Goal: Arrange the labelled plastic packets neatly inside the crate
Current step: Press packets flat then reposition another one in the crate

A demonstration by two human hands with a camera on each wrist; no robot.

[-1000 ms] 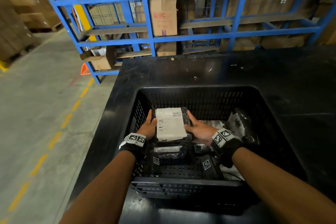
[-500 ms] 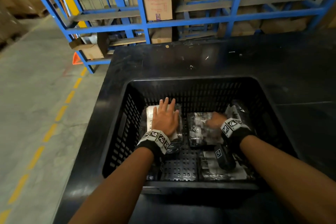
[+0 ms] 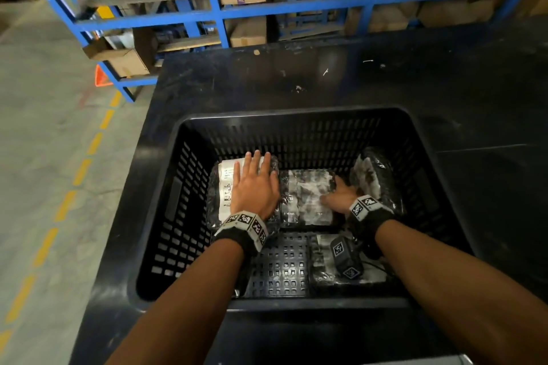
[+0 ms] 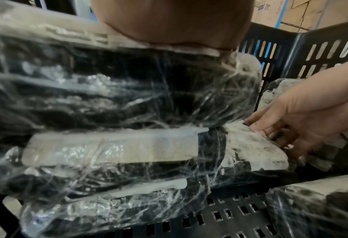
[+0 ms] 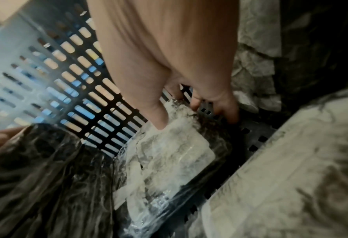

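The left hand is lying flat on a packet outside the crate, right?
Not quite. The left hand does lie flat on a packet, but that packet is inside the crate, as the head view shows.

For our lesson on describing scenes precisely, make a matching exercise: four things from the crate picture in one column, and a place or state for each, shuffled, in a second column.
Column A
1. left hand
2. right hand
3. tilted packet
4. near packet

Column B
a. leans on the crate's right wall
b. flat on top of the left stack
c. lies at the near right of the floor
d. grips the middle packet's right edge

Pairs: 1-b, 2-d, 3-a, 4-c
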